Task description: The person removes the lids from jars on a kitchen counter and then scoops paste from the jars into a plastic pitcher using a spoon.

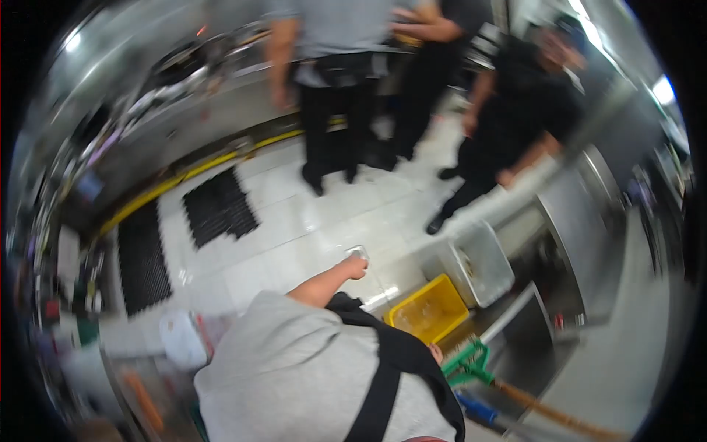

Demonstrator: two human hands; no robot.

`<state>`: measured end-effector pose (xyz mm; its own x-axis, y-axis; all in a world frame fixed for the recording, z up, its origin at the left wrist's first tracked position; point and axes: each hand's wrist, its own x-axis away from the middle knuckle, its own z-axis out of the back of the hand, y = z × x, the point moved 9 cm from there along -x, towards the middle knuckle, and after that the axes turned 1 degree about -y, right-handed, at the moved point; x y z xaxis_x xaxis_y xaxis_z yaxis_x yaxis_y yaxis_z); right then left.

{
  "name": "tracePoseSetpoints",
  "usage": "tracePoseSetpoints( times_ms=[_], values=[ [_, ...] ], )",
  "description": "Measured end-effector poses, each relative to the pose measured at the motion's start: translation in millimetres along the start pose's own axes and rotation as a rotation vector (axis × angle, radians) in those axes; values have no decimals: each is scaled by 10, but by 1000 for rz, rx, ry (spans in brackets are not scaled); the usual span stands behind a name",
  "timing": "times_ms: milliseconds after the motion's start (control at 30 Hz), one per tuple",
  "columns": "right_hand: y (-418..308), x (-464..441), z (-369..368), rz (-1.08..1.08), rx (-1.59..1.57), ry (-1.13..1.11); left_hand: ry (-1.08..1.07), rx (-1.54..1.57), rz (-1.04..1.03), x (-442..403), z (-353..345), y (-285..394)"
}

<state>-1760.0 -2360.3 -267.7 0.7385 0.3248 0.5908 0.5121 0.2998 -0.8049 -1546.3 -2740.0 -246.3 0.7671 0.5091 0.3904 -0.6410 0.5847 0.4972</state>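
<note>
My left hand (357, 267) reaches out over the white tiled floor, its fingers closed. At its fingertips is a small pale, squarish thing (356, 252), too blurred to name. Only a little of my right hand (436, 354) shows, past the edge of my black apron. It is close to the yellow tub (456, 300) and to a green tool head (471, 362) on a wooden handle. What its fingers do is hidden.
Three people in dark trousers stand ahead, by a metal counter (243, 99); the nearest person on the right (515, 110) faces my way. Black mats (219, 205) lie on the floor at left. A whitish bin (490, 276) stands beyond the yellow tub. A blue handle (477, 407) is lower right.
</note>
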Motion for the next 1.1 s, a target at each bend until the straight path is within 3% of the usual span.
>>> tracePoseSetpoints(
  times_ms=[100, 233, 333, 400, 467, 533, 567, 600, 633, 733, 800, 833, 867, 933, 1000, 1033, 1100],
  values=[
    [-226, -401, -431, -100, 42, -114, 79, 95, 411, 575, 229, -910],
    [-1331, -1462, -1389, -289, 72, -391, 333, 352, 850, 1835, 253, -1849],
    [-2213, -2104, -2464, -745, 78, -547, 598, 486, 1153, 2891, -48, -2216],
    [-2629, -2187, -3011, -1089, 137, -481, 770, 545, 1438, 3633, -427, -2217],
    [-2822, -2294, -3355, -1258, 237, -409, 730, 584, 1708, 4098, -858, -2090],
    [-2932, -3336, -3936, -1173, 430, -988, 601, 680, 1775, 4294, -1145, -1937],
    [-2532, -3204, -3577, -763, 337, -727, 567, 677, 1762, 4295, -1187, -1890],
    [-2098, -2989, -3232, -352, 400, -626, 531, 669, 1742, 4310, -1160, -1832],
    [-1694, -2619, -2956, -110, 538, -577, 536, 652, 1741, 4311, -1159, -1823],
    [-697, -1364, -2540, 257, 941, -628, 472, 546, 1500, 3923, -993, -1894],
    [-556, -441, -2490, 347, 1086, -700, 471, 435, 1304, 3578, -781, -1875],
    [97, -1432, -2485, 463, 857, -741, 432, 391, 1245, 3420, -696, -1796],
    [25, -863, -2487, 210, 881, -825, 420, 355, 1146, 3251, -583, -1713],
    [113, -552, -2380, 213, 1018, -864, 355, 260, 973, 2922, -387, -1553],
    [111, -272, -2022, -39, 935, -748, 291, 229, 830, 2653, -324, -1385],
    [272, -352, -1781, -200, 749, -718, 239, 164, 761, 2528, -334, -1294],
    [337, -596, -1404, -286, 641, -618, 140, 122, 633, 2292, -377, -1118]
  ],
)
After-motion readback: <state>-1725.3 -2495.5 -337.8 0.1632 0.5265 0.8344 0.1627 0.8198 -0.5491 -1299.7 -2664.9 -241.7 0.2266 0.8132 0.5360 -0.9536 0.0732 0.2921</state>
